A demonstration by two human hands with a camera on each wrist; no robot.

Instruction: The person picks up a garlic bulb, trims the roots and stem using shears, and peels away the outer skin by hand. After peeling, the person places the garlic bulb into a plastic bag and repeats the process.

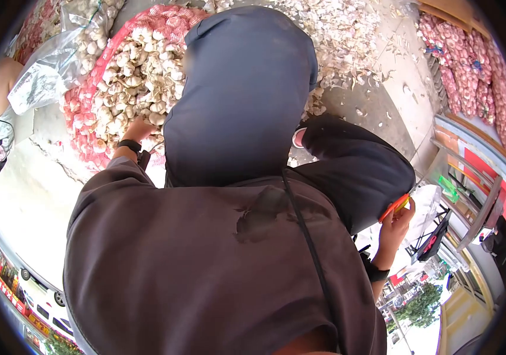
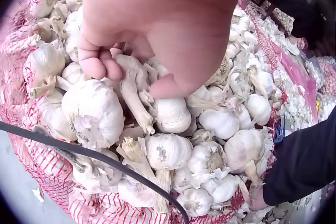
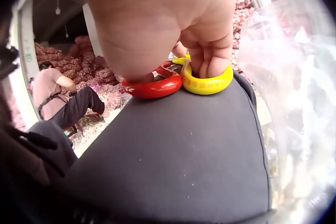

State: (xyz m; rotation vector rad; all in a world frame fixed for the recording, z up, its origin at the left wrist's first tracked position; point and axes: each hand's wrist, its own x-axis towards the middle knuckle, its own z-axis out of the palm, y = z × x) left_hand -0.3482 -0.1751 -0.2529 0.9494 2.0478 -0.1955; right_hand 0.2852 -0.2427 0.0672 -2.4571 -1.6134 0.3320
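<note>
In the left wrist view my left hand (image 2: 168, 29) is down among the garlic, fingers and thumb curled round a garlic bulb (image 2: 135, 85) whose dry stem points toward the camera. Other white garlic bulbs (image 2: 94, 111) lie right below and around it, heaped in a red mesh sack (image 1: 81, 112). My right hand (image 3: 173, 24) grips scissors (image 3: 207, 85) over my dark-trousered knee. The thumb goes through the red handle and fingers through the yellow one; the blades are hidden behind the hand.
Dry garlic skins (image 1: 347, 35) litter the ground ahead. A clear plastic bag (image 3: 289, 87) stands beside the knee, and another plastic bag (image 1: 46, 83) is at the left. Stacked mesh sacks (image 1: 472, 71) stand at the right. A seated person (image 3: 58, 95) is beyond the knee.
</note>
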